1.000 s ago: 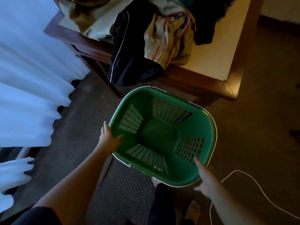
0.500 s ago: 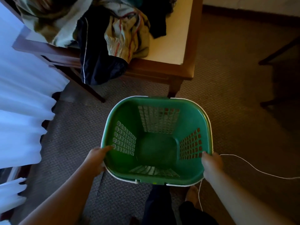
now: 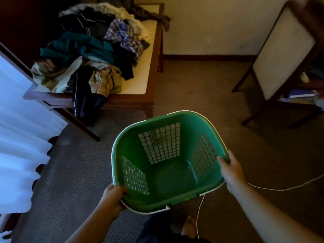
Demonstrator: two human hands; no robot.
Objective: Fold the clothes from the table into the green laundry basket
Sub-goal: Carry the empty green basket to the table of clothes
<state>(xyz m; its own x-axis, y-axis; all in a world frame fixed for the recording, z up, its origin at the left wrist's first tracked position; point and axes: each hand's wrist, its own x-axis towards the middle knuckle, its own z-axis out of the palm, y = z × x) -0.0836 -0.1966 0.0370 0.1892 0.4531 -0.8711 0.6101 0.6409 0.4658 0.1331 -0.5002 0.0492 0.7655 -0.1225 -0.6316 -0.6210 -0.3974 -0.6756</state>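
Carpeted floor (image 3: pixel 201 95) with a wooden table (image 3: pixel 149 71) at upper left; its cream top carried the clothes (image 3: pixel 91 50) in an unfolded heap of dark, teal, plaid and tan pieces, one dark garment hanging over the near edge. Green laundry basket (image 3: pixel 161 142) was held over the carpet, apart from the table's near corner: squarish with rounded corners, a pale rim, lattice panels in its walls and a smooth bottom in plain sight. Left hand (image 3: pixel 112 199) gripped the near-left rim, fingers curled over the edge; right hand (image 3: pixel 231 171) gripped the right rim likewise. A thin white cord (image 3: pixel 280 189) lay on the carpet.
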